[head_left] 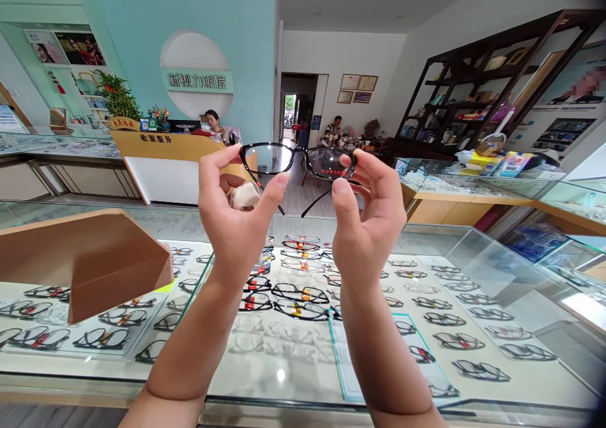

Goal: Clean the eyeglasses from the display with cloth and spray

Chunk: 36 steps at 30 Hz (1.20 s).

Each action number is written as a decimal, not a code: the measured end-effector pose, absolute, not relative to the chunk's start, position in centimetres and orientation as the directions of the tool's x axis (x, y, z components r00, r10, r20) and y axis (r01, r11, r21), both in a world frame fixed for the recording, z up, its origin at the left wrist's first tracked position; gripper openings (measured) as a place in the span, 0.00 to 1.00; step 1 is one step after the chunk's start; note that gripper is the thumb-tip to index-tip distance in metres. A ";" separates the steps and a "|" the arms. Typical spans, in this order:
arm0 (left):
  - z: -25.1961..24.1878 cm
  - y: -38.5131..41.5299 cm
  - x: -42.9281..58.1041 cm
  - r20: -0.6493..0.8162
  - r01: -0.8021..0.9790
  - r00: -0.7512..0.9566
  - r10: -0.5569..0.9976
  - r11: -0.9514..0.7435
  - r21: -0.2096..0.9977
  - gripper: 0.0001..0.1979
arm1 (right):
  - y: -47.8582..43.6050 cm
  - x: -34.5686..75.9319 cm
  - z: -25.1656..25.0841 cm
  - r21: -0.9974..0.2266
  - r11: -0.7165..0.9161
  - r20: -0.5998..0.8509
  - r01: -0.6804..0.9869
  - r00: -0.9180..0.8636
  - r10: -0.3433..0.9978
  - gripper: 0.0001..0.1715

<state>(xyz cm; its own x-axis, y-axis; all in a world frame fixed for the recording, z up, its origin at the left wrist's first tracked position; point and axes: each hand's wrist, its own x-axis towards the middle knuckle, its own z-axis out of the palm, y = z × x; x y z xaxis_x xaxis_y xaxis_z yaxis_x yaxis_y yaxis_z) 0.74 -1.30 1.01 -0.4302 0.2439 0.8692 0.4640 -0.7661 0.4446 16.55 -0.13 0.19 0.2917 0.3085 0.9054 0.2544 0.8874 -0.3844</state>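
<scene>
A pair of black-rimmed eyeglasses (299, 151) is held up in front of me, lenses facing away and temples unfolded. My left hand (237, 207) pinches the left end of the frame between thumb and fingers. A crumpled whitish cloth or tissue (245, 196) is tucked in that same palm. At the other end, my right hand (372, 207) grips the rim, thumb below and fingers above. Red lettering shows on the right lens. Beneath both hands lie rows of eyeglasses (300, 292) inside a glass display case (279, 384).
A brown cardboard-like box (118, 257) rests on the glass at left. Behind stands a cashier counter (165, 175) with a seated person (213, 125). Another person (335, 128) sits at a table farther back. Dark shelves (473, 93) and more glass cases (473, 185) line the right.
</scene>
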 end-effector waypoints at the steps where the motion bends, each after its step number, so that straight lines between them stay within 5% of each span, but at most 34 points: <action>1: 1.0 -1.3 0.7 0.869 0.451 -0.429 0.248 -0.775 0.443 0.31 | -0.1 16.5 0.2 -0.377 0.889 0.908 0.261 0.294 0.299 0.24; 24: 0.9 -1.1 0.6 0.858 0.420 -0.422 0.293 -0.776 0.471 0.30 | -0.1 16.6 0.1 -0.284 0.870 0.944 0.402 0.278 0.180 0.28; 36: 0.7 -1.1 1.0 0.876 0.507 -0.428 0.222 -0.744 0.436 0.33 | -0.1 16.7 0.2 -0.332 0.856 0.938 0.396 0.239 0.253 0.28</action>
